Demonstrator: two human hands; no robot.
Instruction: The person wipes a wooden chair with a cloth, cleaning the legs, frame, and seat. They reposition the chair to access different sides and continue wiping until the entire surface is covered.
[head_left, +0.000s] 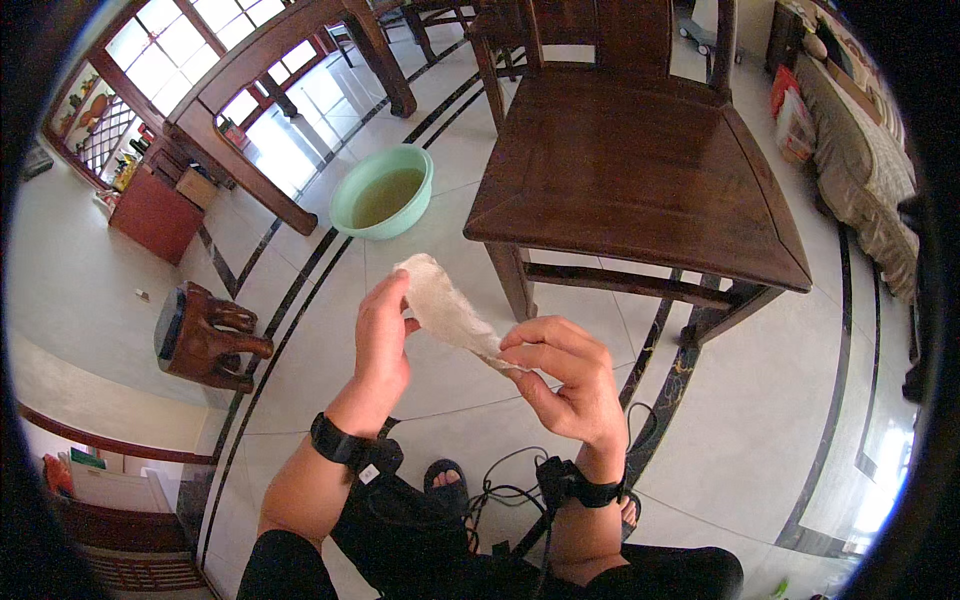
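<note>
A pale, fuzzy cloth (448, 306) is stretched between my two hands above the tiled floor. My left hand (384, 330) grips its upper left end, the thumb partly hidden behind it. At the narrow, gathered lower right end, my right hand (568, 375) pinches the cloth between thumb and fingers. Beyond the hands stands a dark wooden chair (630, 172), its seat facing up. A mint-green plastic basin (341, 202) holding cloudy brownish liquid rests on the floor, to the left of the chair and apart from the cloth.
A small carved wooden stool (199, 337) stands at the left. Behind the basin is a dark wooden table (247, 67). Black cables (502, 491) hang between my wrists, near my sandaled feet. A fabric-covered sofa or bed (844, 142) lines the far right, with plastic bags (793, 124) beside it.
</note>
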